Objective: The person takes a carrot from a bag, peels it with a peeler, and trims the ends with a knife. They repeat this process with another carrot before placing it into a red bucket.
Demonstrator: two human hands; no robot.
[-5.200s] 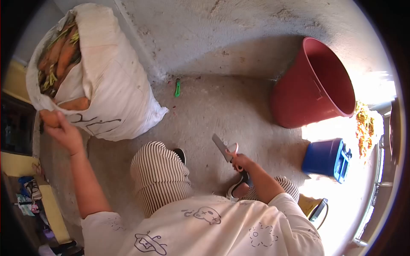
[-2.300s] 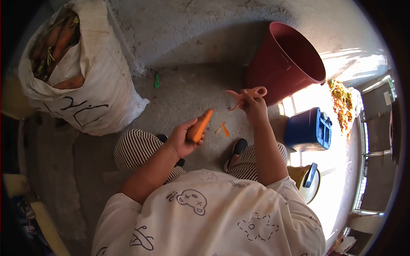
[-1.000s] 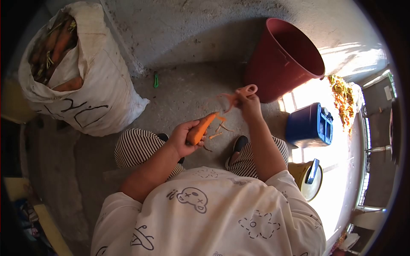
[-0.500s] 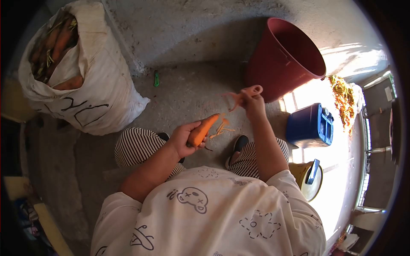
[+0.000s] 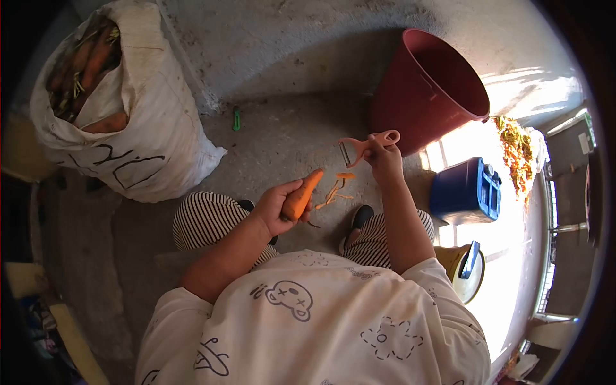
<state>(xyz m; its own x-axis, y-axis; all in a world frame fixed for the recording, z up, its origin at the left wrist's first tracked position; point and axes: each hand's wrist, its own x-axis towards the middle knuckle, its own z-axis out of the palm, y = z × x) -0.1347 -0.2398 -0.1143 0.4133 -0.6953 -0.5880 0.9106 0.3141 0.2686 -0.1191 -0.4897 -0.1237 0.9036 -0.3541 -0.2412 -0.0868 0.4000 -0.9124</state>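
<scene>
My left hand (image 5: 276, 206) is closed around the thick end of an orange carrot (image 5: 303, 196), its tip pointing up and to the right. The carrot's surface looks bright and peeled on the side I see. In my right hand (image 5: 383, 158) is a pink Y-shaped peeler (image 5: 350, 151), gripped by its handle, with the blade end facing left, apart from the carrot. Thin carrot peelings (image 5: 333, 194) show below the peeler, between the two hands, over the floor.
A white sack (image 5: 160, 109) full of unpeeled carrots (image 5: 86, 64) stands at the left. A red bucket (image 5: 410, 96), a blue jerrycan (image 5: 457, 189) and a yellowish container (image 5: 452, 260) are on the right. A small green object (image 5: 237, 120) lies on the floor. Peelings (image 5: 513, 151) are heaped far right.
The peeler, blurred before, has shifted slightly right and now shows clearly. The carrot has barely moved. An orange peeling below the peeler has changed position.
</scene>
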